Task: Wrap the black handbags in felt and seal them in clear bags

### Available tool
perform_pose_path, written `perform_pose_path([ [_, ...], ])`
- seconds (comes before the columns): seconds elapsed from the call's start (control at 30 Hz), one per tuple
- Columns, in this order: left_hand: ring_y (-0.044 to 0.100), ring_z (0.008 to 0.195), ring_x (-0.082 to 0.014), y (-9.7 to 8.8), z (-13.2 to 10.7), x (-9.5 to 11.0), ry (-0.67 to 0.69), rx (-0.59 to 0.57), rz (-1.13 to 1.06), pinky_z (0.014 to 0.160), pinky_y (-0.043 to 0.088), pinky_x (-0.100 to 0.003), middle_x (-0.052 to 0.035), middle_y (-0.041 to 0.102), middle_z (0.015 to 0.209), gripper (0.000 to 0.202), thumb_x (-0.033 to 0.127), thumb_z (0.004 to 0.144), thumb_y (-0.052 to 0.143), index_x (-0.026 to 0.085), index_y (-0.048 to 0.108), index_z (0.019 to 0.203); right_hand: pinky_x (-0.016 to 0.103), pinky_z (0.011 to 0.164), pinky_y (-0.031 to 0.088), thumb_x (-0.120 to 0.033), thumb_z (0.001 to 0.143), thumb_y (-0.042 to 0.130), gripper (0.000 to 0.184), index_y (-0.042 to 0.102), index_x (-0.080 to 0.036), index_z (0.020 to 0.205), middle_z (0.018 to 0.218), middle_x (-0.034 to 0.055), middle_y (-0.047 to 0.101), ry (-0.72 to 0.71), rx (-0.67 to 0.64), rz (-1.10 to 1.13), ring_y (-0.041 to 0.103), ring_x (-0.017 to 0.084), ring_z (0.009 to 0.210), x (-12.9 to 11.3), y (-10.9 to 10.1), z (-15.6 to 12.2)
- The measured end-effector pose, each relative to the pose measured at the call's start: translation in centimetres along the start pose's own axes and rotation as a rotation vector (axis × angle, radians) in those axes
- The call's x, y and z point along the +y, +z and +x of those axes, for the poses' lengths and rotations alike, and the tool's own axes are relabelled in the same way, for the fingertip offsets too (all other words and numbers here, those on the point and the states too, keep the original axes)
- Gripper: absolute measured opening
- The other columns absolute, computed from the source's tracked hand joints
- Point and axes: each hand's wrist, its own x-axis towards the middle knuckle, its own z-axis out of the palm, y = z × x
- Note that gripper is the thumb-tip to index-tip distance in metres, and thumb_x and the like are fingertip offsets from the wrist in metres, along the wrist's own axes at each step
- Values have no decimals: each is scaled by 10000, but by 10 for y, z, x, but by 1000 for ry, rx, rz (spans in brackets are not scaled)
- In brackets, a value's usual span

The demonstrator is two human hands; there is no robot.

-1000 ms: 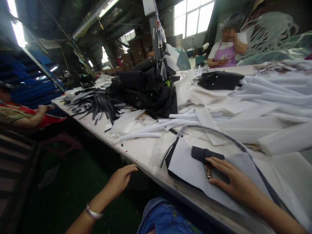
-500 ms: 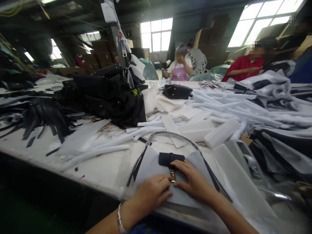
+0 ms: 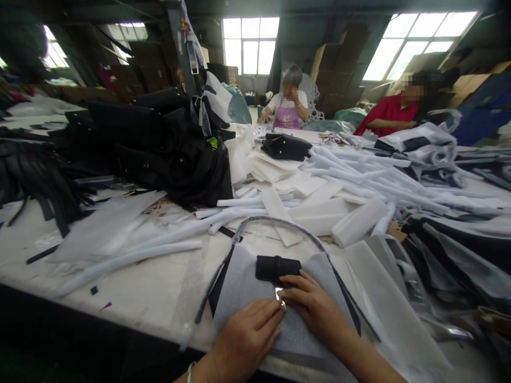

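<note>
A black bag wrapped in grey tissue paper point(image 3: 243, 282) lies at the near edge of the white table point(image 3: 151, 287). A rolled black strap tab point(image 3: 277, 267) with a small metal clasp point(image 3: 279, 294) rests on top of the paper, and a thin strap point(image 3: 275, 223) arcs over it. My left hand point(image 3: 245, 335) lies on the paper, fingertips at the clasp. My right hand point(image 3: 313, 308) pinches the clasp from the right, just below the tab.
A heap of black bags point(image 3: 159, 143) fills the left middle, with black strips point(image 3: 35, 181) further left. White foam rolls and sheets point(image 3: 343, 197) cover the centre and right. One black handbag point(image 3: 285, 146) sits further back. Two people point(image 3: 289, 103) point(image 3: 393, 114) sit at the far side.
My left hand came up from below the table edge onto the paper beside my right hand. The camera swung right, so the far side of the table shows.
</note>
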Motion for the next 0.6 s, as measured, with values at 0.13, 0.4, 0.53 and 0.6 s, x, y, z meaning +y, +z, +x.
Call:
perform_pose_path([
  [0.13,651,1193,-189,-1,3,-1,32,23,9,1054,529,-365,-84,683,1299,366,154,1029,413,120,558,1363,504,1076,446,-83,946,554,317,722,-282,1126,1177,65,704,-50,-46,-164,665,237,1086,-10,-6,8],
  [0.4,651,1185,-207,-1,2,-2,7,15,-43,1070,517,-376,-99,676,1292,375,153,1027,413,130,559,1372,304,723,474,-134,942,596,148,703,-195,859,920,28,703,-321,-326,-334,626,190,818,-22,-31,43],
  [0.53,662,1142,-225,-1,1,-2,-40,-3,-85,1022,553,-371,-110,670,1273,402,148,1011,452,146,537,1404,295,701,441,-174,976,559,148,673,-205,887,953,28,671,-321,-351,-351,592,182,837,-21,-29,46],
  [0.6,669,1110,-230,-1,1,-1,-77,-10,-111,977,579,-363,-117,674,1240,401,153,1004,463,152,543,1398,302,708,444,-182,984,544,147,665,-202,901,968,40,663,-255,-327,-362,593,191,857,-22,-24,44],
])
